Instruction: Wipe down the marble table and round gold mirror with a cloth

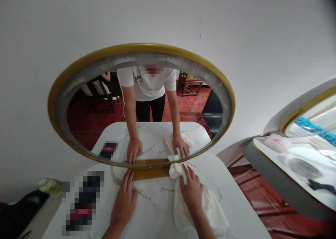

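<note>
An oval mirror (149,109) in a gold frame (141,47) stands on a gold base (151,173) on a white marble-patterned table (154,214). My left hand (124,198) rests with its fingers stretched out, fingertips at the left end of the base under the frame. With my right hand (192,188) I hold a white cloth (215,211). A bunched end of it sticks out ahead of the fingers, against the base's right end and the frame's lower edge. The rest of the cloth spreads over the tabletop below my wrist. Both hands also show in the mirror.
A blurred-out dark object with a red band lies at the table's left. Beyond it are a green-and-white container (49,187) and something black (28,211). To the right, a second table (258,146) carries another gold-framed mirror (301,109) and a black object (321,186).
</note>
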